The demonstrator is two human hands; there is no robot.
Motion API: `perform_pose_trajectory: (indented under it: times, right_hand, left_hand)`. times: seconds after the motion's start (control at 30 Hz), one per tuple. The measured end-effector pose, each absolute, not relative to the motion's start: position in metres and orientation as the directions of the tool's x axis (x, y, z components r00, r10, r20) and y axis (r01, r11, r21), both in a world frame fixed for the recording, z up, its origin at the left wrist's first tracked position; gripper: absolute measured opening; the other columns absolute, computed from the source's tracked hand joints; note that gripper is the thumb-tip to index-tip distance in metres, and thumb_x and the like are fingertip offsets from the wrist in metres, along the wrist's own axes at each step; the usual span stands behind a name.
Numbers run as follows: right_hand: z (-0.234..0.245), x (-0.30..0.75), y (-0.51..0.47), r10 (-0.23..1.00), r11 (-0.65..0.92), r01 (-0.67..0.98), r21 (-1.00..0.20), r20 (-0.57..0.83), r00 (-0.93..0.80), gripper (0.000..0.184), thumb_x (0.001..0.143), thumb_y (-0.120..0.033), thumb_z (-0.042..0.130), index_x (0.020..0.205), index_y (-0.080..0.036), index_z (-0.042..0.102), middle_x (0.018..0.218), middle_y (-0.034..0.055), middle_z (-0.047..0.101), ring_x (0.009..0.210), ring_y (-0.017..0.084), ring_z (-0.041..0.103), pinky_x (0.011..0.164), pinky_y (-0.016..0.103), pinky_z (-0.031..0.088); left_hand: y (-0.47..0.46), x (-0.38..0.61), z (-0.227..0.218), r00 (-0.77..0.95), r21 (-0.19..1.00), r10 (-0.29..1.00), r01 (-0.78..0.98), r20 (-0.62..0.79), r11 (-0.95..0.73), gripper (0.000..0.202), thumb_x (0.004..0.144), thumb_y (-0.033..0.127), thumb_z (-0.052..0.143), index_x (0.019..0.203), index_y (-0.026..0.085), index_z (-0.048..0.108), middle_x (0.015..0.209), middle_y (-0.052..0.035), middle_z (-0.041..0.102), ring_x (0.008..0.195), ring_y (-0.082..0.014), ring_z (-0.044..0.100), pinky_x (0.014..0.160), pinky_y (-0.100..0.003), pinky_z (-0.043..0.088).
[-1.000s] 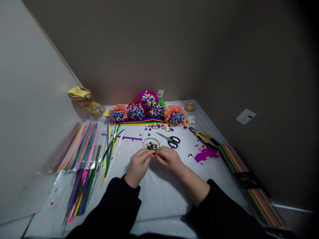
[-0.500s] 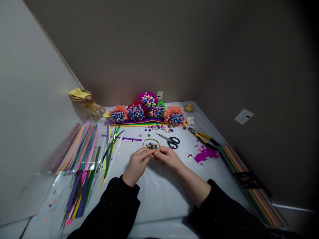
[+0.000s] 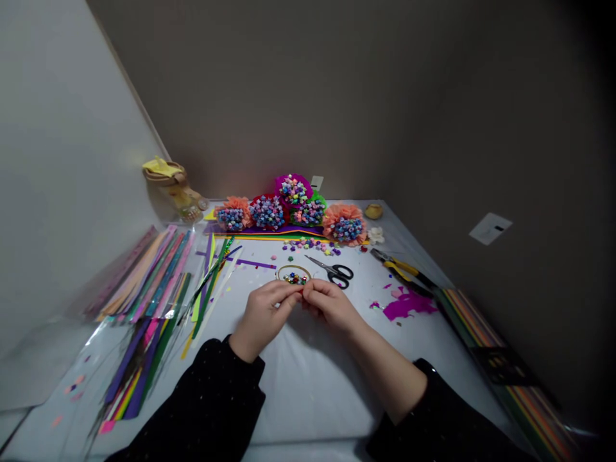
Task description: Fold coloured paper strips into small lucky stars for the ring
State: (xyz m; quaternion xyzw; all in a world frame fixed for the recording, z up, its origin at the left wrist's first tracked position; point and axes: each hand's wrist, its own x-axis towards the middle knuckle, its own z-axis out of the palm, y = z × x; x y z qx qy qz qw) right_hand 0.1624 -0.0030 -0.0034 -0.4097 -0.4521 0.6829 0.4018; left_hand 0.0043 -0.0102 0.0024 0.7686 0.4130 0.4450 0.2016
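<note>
My left hand (image 3: 262, 314) and my right hand (image 3: 334, 309) meet at the fingertips over the front middle of the table. Both are closed in a pinch on a small red piece (image 3: 301, 291), which looks like a bit of paper strip and is mostly hidden by the fingers. Just beyond the fingertips is a round gold-rimmed dish (image 3: 280, 271) holding small shiny coloured stars (image 3: 294, 278). Black-handled scissors (image 3: 341, 273) lie to the right of the dish, blades pointing away to the left. Loose pastel paper stars (image 3: 310, 245) are scattered behind it.
Paper flowers filled with stars (image 3: 267, 213) line the back. Coloured paper strips (image 3: 154, 276) and their plastic sleeves cover the left side. On the right lie yellow-handled pliers (image 3: 407, 266), a torn magenta scrap (image 3: 409, 303) and a long pack of strips (image 3: 462, 314).
The view has shifted slightly, so things at the right sit farther right. My hands stay together, and a little less of the red piece shows between the fingers.
</note>
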Motion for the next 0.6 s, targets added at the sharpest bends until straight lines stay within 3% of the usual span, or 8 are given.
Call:
perform_pose_trajectory:
  times: [0.1,0.23,0.4,0.6]
  right_hand:
    - [-0.004,0.163,-0.002,0.92,-0.209,-0.134,-0.969,-0.149,-0.362,0.024,0.072,-0.039,0.057,0.064,-0.017,0.05,0.054,-0.0041,0.049,0.041,0.006,0.033,0.038,0.02,0.022]
    - [0.0,0.167,-0.002,0.941,0.084,0.06,-0.995,0.06,-0.333,0.024,0.079,-0.037,0.052,0.067,-0.017,0.055,0.06,-0.001,0.054,0.052,0.009,0.045,0.05,0.022,0.035]
    - [0.004,0.172,-0.002,0.883,0.428,0.283,-0.859,0.33,-0.334,0.017,0.082,-0.023,0.049,0.069,-0.018,0.059,0.067,0.0025,0.061,0.063,0.013,0.054,0.062,0.025,0.042]
    - [0.001,0.175,0.0,0.828,0.544,0.35,-0.762,0.419,-0.374,0.016,0.082,-0.02,0.048,0.072,-0.018,0.06,0.067,0.0034,0.062,0.063,0.013,0.057,0.061,0.025,0.043]
  left_hand:
    - [-0.011,0.005,0.004,0.249,0.692,0.823,0.45,0.51,-0.565,0.018,0.083,0.017,0.056,0.093,0.02,0.07,0.085,-0.0048,0.069,0.08,-0.0144,0.063,0.073,-0.026,0.051]
    - [-0.01,0.005,0.006,0.21,0.726,0.847,0.441,0.488,-0.528,0.017,0.083,0.019,0.055,0.089,0.018,0.071,0.082,-0.0052,0.069,0.075,-0.0142,0.064,0.07,-0.025,0.052]
    - [-0.009,0.004,0.007,0.228,0.745,0.862,0.434,0.453,-0.506,0.016,0.084,0.021,0.055,0.087,0.017,0.07,0.081,-0.0055,0.069,0.073,-0.0143,0.064,0.067,-0.025,0.053]
    - [-0.009,0.004,0.008,0.248,0.753,0.868,0.433,0.429,-0.496,0.017,0.085,0.02,0.054,0.089,0.018,0.07,0.083,-0.0057,0.069,0.075,-0.0146,0.063,0.069,-0.027,0.053]
